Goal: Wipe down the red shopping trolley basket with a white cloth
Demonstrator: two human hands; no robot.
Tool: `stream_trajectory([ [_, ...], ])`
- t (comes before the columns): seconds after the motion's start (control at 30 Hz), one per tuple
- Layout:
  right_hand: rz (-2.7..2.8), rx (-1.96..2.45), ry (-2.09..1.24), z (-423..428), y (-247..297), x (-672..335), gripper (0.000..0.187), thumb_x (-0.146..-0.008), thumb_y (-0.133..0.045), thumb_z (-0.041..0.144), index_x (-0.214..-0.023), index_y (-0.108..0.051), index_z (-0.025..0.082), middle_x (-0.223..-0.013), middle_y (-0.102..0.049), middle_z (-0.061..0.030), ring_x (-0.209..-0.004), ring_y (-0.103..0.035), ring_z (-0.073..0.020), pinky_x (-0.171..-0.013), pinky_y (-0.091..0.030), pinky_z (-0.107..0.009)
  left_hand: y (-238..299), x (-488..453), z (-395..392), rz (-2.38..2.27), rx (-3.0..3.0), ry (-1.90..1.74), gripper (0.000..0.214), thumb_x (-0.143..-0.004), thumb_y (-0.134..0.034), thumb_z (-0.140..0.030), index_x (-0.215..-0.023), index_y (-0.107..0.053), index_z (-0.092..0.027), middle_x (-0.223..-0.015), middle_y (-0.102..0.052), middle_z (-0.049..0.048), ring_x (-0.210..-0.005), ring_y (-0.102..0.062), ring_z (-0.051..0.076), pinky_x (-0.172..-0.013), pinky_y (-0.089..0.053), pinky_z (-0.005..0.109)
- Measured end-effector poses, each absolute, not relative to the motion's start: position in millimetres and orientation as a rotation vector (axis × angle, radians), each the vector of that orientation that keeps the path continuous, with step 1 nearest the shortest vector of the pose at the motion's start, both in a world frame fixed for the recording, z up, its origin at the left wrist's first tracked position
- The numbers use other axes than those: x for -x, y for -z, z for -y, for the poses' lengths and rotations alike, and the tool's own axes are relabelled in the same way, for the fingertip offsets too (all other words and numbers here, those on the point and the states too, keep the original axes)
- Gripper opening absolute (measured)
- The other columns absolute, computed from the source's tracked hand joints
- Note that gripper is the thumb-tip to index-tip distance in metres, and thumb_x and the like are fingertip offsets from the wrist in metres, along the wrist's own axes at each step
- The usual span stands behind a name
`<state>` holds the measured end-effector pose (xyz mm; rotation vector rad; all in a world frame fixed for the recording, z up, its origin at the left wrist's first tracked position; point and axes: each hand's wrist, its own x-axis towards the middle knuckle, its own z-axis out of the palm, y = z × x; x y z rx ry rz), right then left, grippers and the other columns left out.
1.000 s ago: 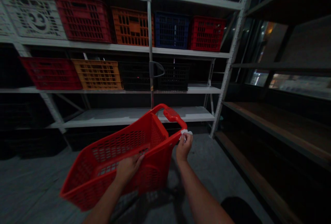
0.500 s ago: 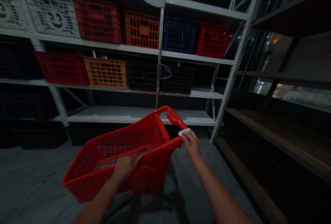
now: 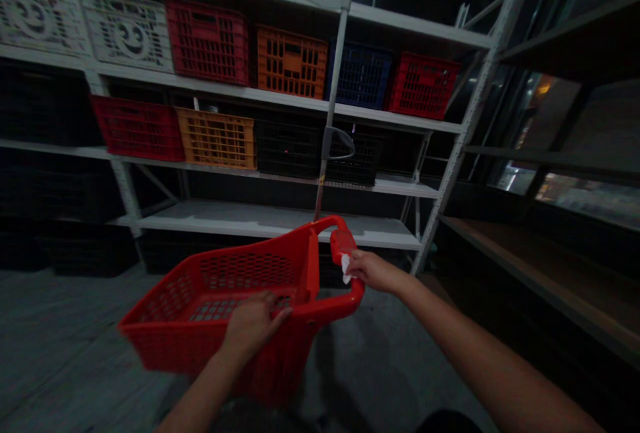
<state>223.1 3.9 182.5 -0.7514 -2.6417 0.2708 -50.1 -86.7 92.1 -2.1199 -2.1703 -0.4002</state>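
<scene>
A red plastic shopping cart (image 3: 175,347) stands in front of me, its basket to the left and its handle to the right. My left hand (image 3: 250,323) is closed over the near rim of the basket, thumb outside and fingers reaching inside. In my right hand (image 3: 369,269) is a small white cloth (image 3: 346,269), pinched and pressed against the handle bar (image 3: 354,289). Just beyond it, a thicker red grip piece (image 3: 341,243) sits on the bar. The cart's wheels are mostly lost in shadow.
Behind the cart runs a white metal rack (image 3: 280,223) with red, orange, yellow, blue, black and white crates (image 3: 131,36). A pole (image 3: 336,79) with a grey handle (image 3: 341,145) rises before it. Dark shelves (image 3: 530,259) flank the right side.
My right hand has slid the cloth from the handle's near corner farther along the bar, towards the grip piece. The cart has turned slightly. My left hand keeps its hold on the rim.
</scene>
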Motion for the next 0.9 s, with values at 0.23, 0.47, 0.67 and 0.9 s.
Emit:
stream_trajectory([
  [0.23, 2.643, 0.878, -0.252, -30, -190, -205, 0.011, -0.069, -0.055, 0.015, -0.067, -0.065, 0.018, -0.073, -0.059, 0.0003, -0.065, -0.05, -0.0129, -0.062, -0.037, -0.022, -106, -7, 84, 2.186, 2.231, 0.385, 0.076, -0.068, -0.022, -0.076, -0.097, -0.06, -0.017, -0.084, -0.066, 0.0134, -0.083, -0.061, 0.028, -0.072, -0.042, 0.035],
  [0.47, 3.113, 0.557, -0.362, -25, -208, -202, 0.025, -0.063, -0.051, 0.001, -0.066, -0.067, 0.019, -0.063, -0.06, 0.0024, -0.057, -0.049, -0.0104, -0.058, -0.037, -0.021, -101, 0, 84, 2.165, 2.22, 0.408, 0.083, -0.063, -0.018, -0.081, -0.093, -0.061, -0.016, -0.085, -0.067, 0.0149, -0.081, -0.062, 0.03, -0.07, -0.044, 0.038],
  [0.67, 2.946, 0.524, -0.016, -31, -199, -184, 0.015, -0.073, -0.051, 0.012, -0.068, -0.064, 0.018, -0.075, -0.061, -0.0009, -0.066, -0.051, -0.0125, -0.063, -0.038, -0.023, -100, 0, 85, 2.132, 2.239, 0.497, 0.082, -0.064, -0.019, -0.08, -0.095, -0.062, -0.017, -0.084, -0.067, 0.0138, -0.08, -0.062, 0.029, -0.071, -0.044, 0.037],
  [0.9, 2.889, 0.451, 0.077, -56, -194, -158, 0.014, -0.068, -0.054, 0.01, -0.058, -0.061, 0.017, -0.068, -0.06, -0.0017, -0.064, -0.051, -0.013, -0.062, -0.038, -0.023, -99, -9, 82, 2.193, 2.193, 0.513, 0.084, -0.063, -0.019, -0.081, -0.098, -0.062, -0.017, -0.083, -0.067, 0.0142, -0.081, -0.062, 0.028, -0.072, -0.044, 0.036],
])
